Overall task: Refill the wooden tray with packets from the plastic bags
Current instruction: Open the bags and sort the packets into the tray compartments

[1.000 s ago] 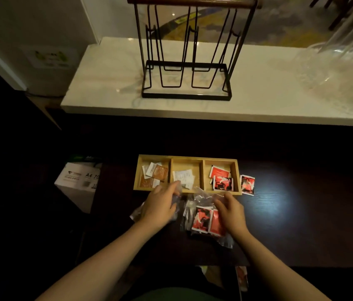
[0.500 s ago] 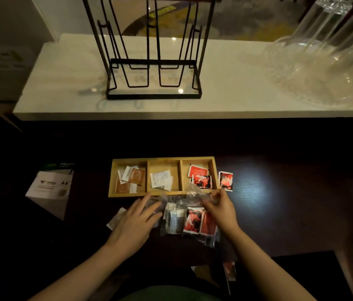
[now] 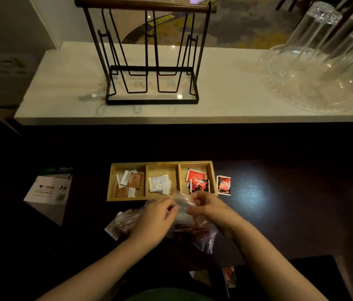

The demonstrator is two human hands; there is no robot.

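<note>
both hands pinch the mouth of one bag: left hand on its left edge, right hand on its right, apparently to pull it open. red packets inside are blurred by film. a second bag lies partly under the left wrist. beyond, touching nothing, the tray holds few packets per compartment; one loose packet lies just beside its right wall.

Wooden tray: three compartments, flat on dark table; brown/white packets left, white centre, red right. Clear plastic bag of red packets just in front, its mouth lifted
</note>
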